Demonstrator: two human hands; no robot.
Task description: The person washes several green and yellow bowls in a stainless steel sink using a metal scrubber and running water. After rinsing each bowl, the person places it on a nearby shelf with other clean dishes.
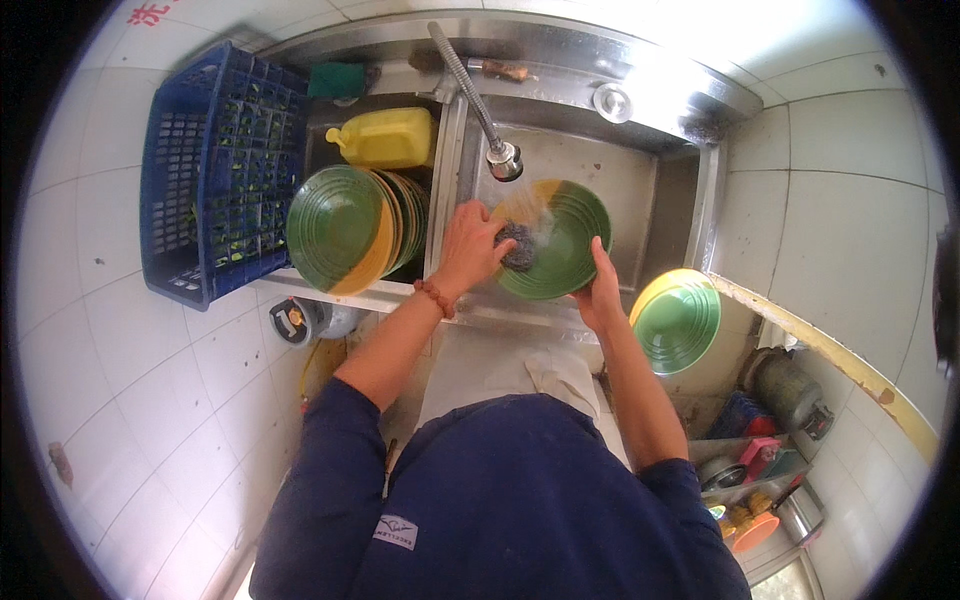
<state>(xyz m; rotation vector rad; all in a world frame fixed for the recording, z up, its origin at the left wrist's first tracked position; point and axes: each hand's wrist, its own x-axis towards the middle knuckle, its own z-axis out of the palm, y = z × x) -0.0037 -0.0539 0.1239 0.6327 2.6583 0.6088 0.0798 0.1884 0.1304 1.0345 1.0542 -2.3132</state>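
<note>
Over the right sink basin [607, 157], a green plate with a yellow section [566, 255] is tilted under water running from a flexible-neck faucet [504, 157]. My right hand [600, 289] grips the plate by its right edge, thumb on the rim. In my left hand [472, 244] is a grey steel wool scourer [517, 246], pressed to the plate's left part. A stack of green and yellow plates [337, 225] leans on its side in the left basin. Another such plate [677, 322] rests at the sink's front right corner.
A blue plastic crate [176, 202] stands at the far left. Behind the plate stack lies a yellow jug [394, 137]. A green scouring pad [336, 79], a wooden-handled tool [504, 70] and a metal drain strainer [613, 102] line the back ledge. Gas cylinders [787, 390] stand below, right and left.
</note>
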